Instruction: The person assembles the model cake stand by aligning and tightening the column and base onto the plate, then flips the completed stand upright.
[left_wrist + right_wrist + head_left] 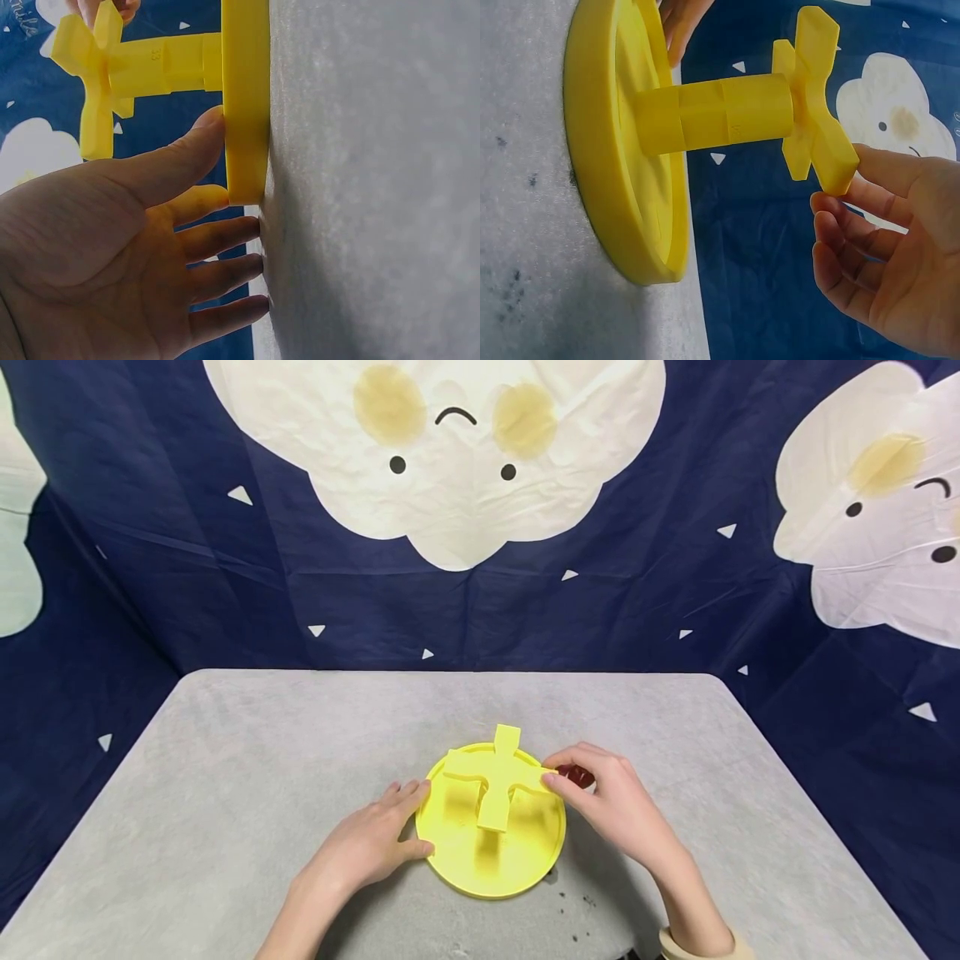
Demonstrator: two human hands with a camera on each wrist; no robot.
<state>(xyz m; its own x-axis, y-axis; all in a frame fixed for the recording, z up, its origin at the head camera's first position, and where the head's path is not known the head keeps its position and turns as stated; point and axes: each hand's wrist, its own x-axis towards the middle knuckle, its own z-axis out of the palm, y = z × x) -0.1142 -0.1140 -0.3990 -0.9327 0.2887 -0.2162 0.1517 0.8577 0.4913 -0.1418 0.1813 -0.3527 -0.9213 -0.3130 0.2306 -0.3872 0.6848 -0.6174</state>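
Observation:
A round yellow base (501, 868) with a raised rim lies flat on the table. From its middle a short thick yellow post (720, 112) stands upright, topped by a yellow cross-shaped piece (498, 772) with four flared arms. My left hand (372, 839) rests at the base's left side, thumb and index fingertip against the rim. Its other fingers (225, 274) are spread, reaching down to the tabletop. On the right, my right hand (618, 797) pinches the end of one arm of the cross between thumb and fingertips; the remaining fingers curl loosely below it.
The grey table (247, 760) has rounded far corners. Small dark specks (588, 900) dot its surface right of the base. A dark blue cloth (465, 618) with cloud faces and white triangles hangs behind and along both sides.

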